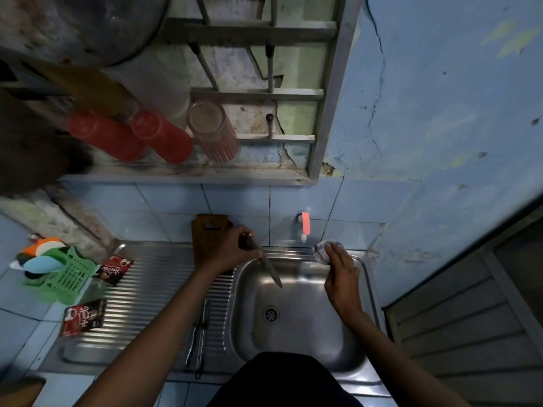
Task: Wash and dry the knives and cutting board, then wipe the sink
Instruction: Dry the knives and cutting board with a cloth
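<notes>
Steel is filling the lower half of your head view: the sink (305, 342) is sitting in a blue-tiled counter, and everything here is placed from it. Cracked blue wall is rising behind and to the right of the sink, and a metal rack (264, 95) is hanging on the wall above it with two red cups (129, 136) and a clear glass (214, 132) lying on its shelf.

Left of the sink, the ribbed drainboard (152, 289) is carrying a pair of tongs (199, 333) near the basin edge and two dark sachets (83, 317) farther out. Beyond them a green basket (69, 274) is holding coloured plastic spoons (42, 258).

Behind the sink's left corner, the cutting board (205, 239) is leaning upright against the tiles, partly hidden by your left hand (229, 249). That hand is curling round the handle of a knife (266, 267), whose blade is pointing down over the basin. At the sink's back right rim, under the tap (305, 227), your right hand (342, 274) is pressing fairly straight fingers onto a checked cloth (323, 251).
</notes>
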